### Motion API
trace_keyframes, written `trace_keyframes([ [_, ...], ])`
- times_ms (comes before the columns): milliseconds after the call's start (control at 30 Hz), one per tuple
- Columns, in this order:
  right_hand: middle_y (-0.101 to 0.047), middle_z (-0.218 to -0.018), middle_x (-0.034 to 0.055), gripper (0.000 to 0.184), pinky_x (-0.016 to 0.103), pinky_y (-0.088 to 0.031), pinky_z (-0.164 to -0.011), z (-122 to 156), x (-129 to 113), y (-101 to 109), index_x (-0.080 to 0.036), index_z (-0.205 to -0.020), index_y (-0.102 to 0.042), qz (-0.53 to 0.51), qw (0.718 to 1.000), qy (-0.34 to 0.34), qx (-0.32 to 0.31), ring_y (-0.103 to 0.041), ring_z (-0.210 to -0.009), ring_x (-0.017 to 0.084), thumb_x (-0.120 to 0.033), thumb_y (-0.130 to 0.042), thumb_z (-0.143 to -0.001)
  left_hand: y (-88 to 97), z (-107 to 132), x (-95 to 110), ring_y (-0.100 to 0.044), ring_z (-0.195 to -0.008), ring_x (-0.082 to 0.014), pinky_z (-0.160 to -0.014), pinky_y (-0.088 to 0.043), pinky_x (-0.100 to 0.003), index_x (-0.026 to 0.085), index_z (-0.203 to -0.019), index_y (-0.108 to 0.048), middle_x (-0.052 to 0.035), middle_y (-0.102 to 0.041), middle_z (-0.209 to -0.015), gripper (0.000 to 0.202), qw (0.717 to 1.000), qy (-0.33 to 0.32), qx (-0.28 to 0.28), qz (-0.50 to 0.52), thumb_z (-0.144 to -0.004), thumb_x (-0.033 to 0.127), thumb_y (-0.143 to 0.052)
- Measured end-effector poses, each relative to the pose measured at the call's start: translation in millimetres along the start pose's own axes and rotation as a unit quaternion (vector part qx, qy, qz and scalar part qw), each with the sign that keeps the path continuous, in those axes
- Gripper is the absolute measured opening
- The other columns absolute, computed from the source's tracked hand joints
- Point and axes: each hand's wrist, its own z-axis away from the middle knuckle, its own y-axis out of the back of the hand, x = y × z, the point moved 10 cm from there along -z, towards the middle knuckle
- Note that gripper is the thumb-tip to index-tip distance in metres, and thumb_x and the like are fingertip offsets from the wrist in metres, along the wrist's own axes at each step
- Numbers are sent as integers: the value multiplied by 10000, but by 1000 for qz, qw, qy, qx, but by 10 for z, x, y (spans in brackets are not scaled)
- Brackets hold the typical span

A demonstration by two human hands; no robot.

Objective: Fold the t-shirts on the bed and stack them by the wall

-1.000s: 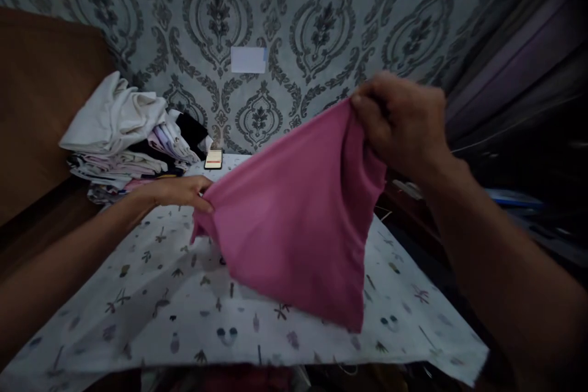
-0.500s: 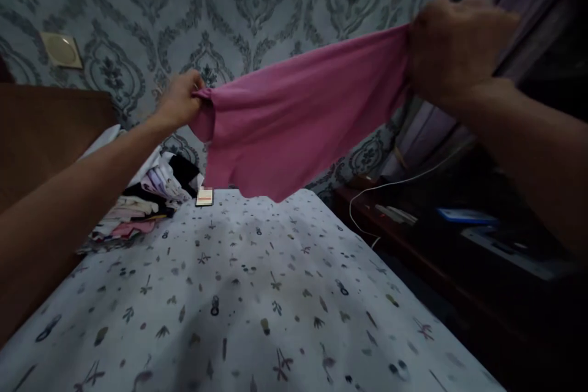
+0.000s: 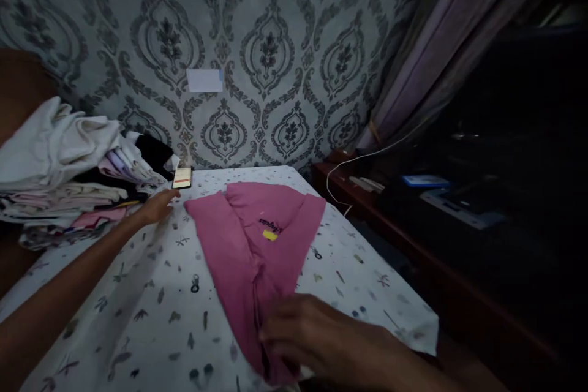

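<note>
A pink top (image 3: 225,239) with dark lettering and a yellow patch lies on the bed, wide at the far end and narrowing toward me. At its near end is my right hand (image 3: 316,334), fingers bent over the cloth. Blur and the angle hide whether they grip it. Off to the left, my left hand (image 3: 158,206) holds nothing, its fingers stretched out, apart from the top and just in front of a lit phone (image 3: 182,177).
Folded clothes (image 3: 68,153) are piled at the left. A patterned sheet (image 3: 156,294) covers the bed. Along the right runs a dark wooden surface (image 3: 413,239) with a blue item (image 3: 425,181) and a white cable (image 3: 367,154). A curtain (image 3: 422,67) hangs behind it.
The pink top, stretched in the air between both hands before, now lies on the bed. My left hand has let go and dropped; my right hand has come down toward me. The view has shifted.
</note>
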Motion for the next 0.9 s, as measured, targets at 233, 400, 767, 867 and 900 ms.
trace_keyframes([
  [233, -678, -1120, 120, 226, 377, -487, -911, -400, 1407, 391, -184, -1086, -653, 52, 985, -120, 109, -620, -1055, 242, -254, -488, -947, -176, 272, 504, -590, -1088, -262, -999, -447, -433, 168, -1095, -577, -122, -642, -1141, 318, 999, -37, 10, 38, -842, 272, -416],
  [400, -585, -1274, 147, 261, 398, -459, -951, -528, 1493, 118, -165, -927, -646, 73, 993, -95, 6, -565, -1154, 288, -416, -659, -858, -443, 217, 1709, -561, -1152, -264, -1024, -413, -413, 192, -1132, -635, -128, -636, -1222, 357, 975, -206, -58, 67, -891, 171, -372],
  [767, -671, -1014, 60, 293, 300, -456, -774, 126, 1539, 84, -213, -1159, -562, -8, 977, -211, 14, -609, -870, 202, -252, -558, -868, -277, 401, 1517, -595, -1004, -266, -942, -450, -396, 197, -907, -657, -104, -669, -1028, 263, 975, -200, -92, -35, -783, 125, -437],
  [867, -687, -1017, 51, 264, 301, -468, -804, 277, 1397, 113, -198, -1092, -637, -85, 981, -176, -12, -622, -902, 203, -339, -571, -878, 99, 707, 873, -581, -1078, -275, -995, -432, -398, 226, -930, -651, -89, -677, -1060, 251, 991, -118, -47, -52, -798, 209, -439],
  [900, -689, -972, 39, 247, 295, -473, -787, 328, 1356, 104, -190, -1036, -658, -112, 979, -169, -28, -626, -875, 196, -360, -567, -881, 172, 842, 699, -587, -1064, -276, -985, -438, -392, 230, -914, -650, -85, -683, -1039, 239, 993, -97, -47, -52, -791, 230, -445],
])
